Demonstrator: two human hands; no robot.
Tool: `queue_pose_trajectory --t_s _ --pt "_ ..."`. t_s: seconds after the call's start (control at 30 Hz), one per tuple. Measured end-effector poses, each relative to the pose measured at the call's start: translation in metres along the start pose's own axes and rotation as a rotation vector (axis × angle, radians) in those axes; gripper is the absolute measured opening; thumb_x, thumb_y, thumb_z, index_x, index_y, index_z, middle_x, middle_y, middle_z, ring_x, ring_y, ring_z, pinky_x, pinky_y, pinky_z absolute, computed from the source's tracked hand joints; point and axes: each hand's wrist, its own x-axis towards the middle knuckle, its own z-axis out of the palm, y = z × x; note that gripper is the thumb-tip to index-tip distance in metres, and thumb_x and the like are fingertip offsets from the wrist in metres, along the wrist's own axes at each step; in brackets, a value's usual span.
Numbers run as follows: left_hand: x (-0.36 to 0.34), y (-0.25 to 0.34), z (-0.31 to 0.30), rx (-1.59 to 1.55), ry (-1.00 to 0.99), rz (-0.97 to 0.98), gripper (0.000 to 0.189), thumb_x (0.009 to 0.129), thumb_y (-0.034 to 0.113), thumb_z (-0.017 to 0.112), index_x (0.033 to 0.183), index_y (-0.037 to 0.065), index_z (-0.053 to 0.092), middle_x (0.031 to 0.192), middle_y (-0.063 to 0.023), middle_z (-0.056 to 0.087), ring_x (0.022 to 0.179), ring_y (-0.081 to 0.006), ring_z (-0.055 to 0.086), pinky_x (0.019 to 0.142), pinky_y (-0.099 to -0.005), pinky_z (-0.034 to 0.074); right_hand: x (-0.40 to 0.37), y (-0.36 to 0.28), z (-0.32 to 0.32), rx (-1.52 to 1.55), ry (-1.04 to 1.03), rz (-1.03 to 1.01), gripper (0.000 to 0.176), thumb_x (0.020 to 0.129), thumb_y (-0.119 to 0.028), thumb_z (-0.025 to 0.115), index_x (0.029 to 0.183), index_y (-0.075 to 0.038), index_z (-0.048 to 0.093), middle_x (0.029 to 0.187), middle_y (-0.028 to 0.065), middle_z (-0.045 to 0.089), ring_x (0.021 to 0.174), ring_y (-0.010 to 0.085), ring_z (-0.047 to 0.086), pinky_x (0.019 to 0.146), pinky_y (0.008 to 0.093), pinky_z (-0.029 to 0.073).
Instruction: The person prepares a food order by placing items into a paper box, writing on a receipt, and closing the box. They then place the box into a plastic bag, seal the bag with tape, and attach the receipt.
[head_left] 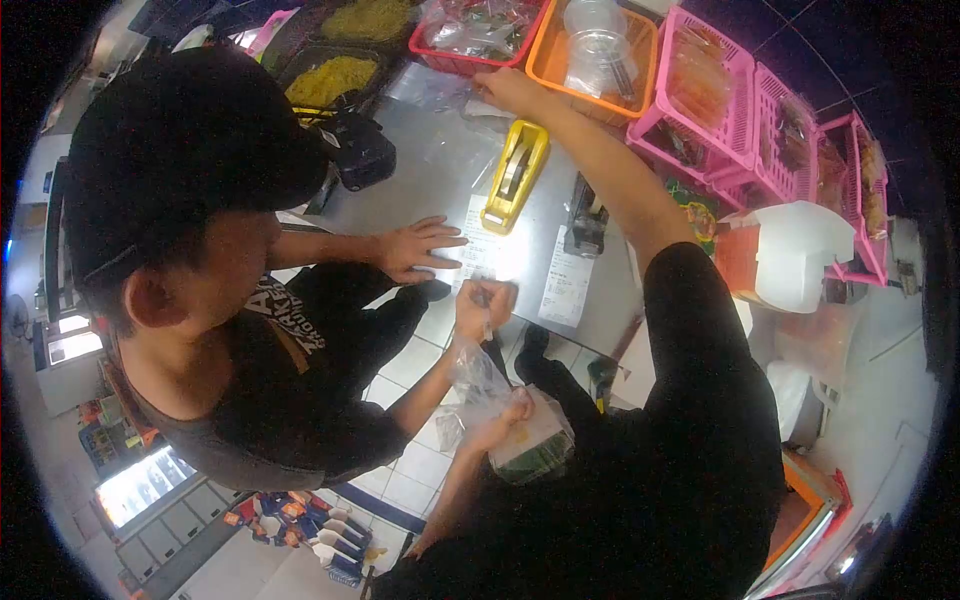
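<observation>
The left hand is closed on a clear plastic bag, thumb and fingers pinching its crinkled film against a squarish packet inside; the packet shows a pale flat top and a dark green side, and sits low in front of the black shirt. The right hand reaches across to the far side of the table, fingers bent beside some thin, glossy plastic film; whether it grips anything I cannot tell.

The table is smooth grey metal with a bright glare. On it lie a rounded yellow tape dispenser, a black device and two long white paper slips, the left slip and the right slip. Both carry rows of dark print too small to read.

A co-worker in a black cap rests one spread hand by the left slip and holds a pen over its lower end with the other hand. White block letters run across that person's dark clothing, creased and not fully legible.

Along the back stand a red basket of filmy packets, an orange basket of clear round tubs, slatted pink baskets and a dark tray of yellow strands.
</observation>
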Motion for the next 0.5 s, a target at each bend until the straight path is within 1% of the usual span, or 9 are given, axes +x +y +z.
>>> queue_pose_trajectory --t_s 0.07,0.1,0.2,0.27,0.3,0.37,0.47,0.5 --pt "0.000 -0.006 0.002 -0.020 0.024 0.023 0.040 0.100 0.037 0.034 0.075 0.008 0.043 0.072 0.0004 0.038 0.067 -0.0129 0.035 0.065 -0.0275 0.032 -0.001 -0.002 -0.004 -0.007 -0.019 0.010 0.028 0.089 -0.026 0.051 0.108 -0.008 0.062 0.098 0.0214 0.066 0.092 0.0387 0.064 0.082 0.0496 0.051" --pt "0.000 -0.005 0.003 -0.030 0.035 0.036 0.038 0.100 0.036 0.035 0.075 0.008 0.043 0.072 0.0006 0.038 0.068 -0.0130 0.035 0.065 -0.0276 0.032 -0.002 -0.002 -0.006 0.004 0.004 -0.028 0.027 0.089 -0.025 0.052 0.108 -0.008 0.062 0.097 0.0213 0.066 0.091 0.0388 0.064 0.081 0.0497 0.051" --pt "0.002 -0.012 0.004 -0.029 0.042 -0.070 0.037 0.100 0.036 0.035 0.076 0.008 0.042 0.073 0.0013 0.037 0.068 -0.0130 0.034 0.065 -0.0277 0.032 -0.002 0.002 -0.007 0.019 0.081 -0.146 0.026 0.087 -0.021 0.053 0.105 -0.006 0.063 0.096 0.0215 0.066 0.089 0.0392 0.064 0.080 0.0500 0.051" --pt "0.004 -0.014 0.005 -0.048 0.042 -0.032 0.036 0.100 0.035 0.036 0.076 0.008 0.043 0.072 0.0018 0.037 0.067 -0.0122 0.034 0.064 -0.0274 0.032 0.002 0.002 -0.012 0.004 0.140 -0.231 0.025 0.085 -0.018 0.053 0.104 -0.005 0.063 0.095 0.0221 0.066 0.089 0.0397 0.064 0.079 0.0500 0.051" --pt "0.005 -0.015 0.006 -0.059 0.042 -0.014 0.035 0.100 0.034 0.037 0.076 0.009 0.044 0.071 0.0020 0.038 0.067 -0.0118 0.034 0.064 -0.0272 0.032 0.002 0.000 -0.015 0.001 0.102 -0.186 0.025 0.084 -0.016 0.053 0.103 -0.005 0.064 0.095 0.0221 0.066 0.089 0.0396 0.064 0.079 0.0498 0.051" --pt "0.006 -0.019 0.005 -0.061 0.037 -0.041 0.037 0.100 0.035 0.036 0.077 0.009 0.045 0.072 0.0025 0.039 0.067 -0.0115 0.036 0.064 -0.0266 0.033 0.001 -0.004 -0.023 -0.007 0.026 -0.093 0.024 0.082 -0.014 0.054 0.102 -0.003 0.064 0.095 0.0221 0.066 0.089 0.0395 0.064 0.080 0.0493 0.051" --pt "0.006 -0.019 0.006 -0.059 0.034 -0.058 0.039 0.102 0.038 0.036 0.078 0.009 0.047 0.072 0.0027 0.041 0.067 -0.0111 0.038 0.064 -0.0261 0.034 0.007 0.004 -0.015 -0.043 0.026 -0.057 0.023 0.083 -0.016 0.055 0.101 -0.004 0.064 0.094 0.0219 0.066 0.089 0.0394 0.064 0.080 0.0491 0.051" --pt "0.005 -0.018 0.006 -0.058 0.034 -0.061 0.040 0.102 0.039 0.036 0.078 0.009 0.047 0.072 0.0027 0.042 0.068 -0.0109 0.039 0.064 -0.0260 0.034 0.007 0.006 -0.012 -0.002 0.033 -0.045 0.023 0.084 -0.016 0.055 0.101 -0.004 0.065 0.094 0.0216 0.066 0.089 0.0391 0.064 0.080 0.0486 0.051"
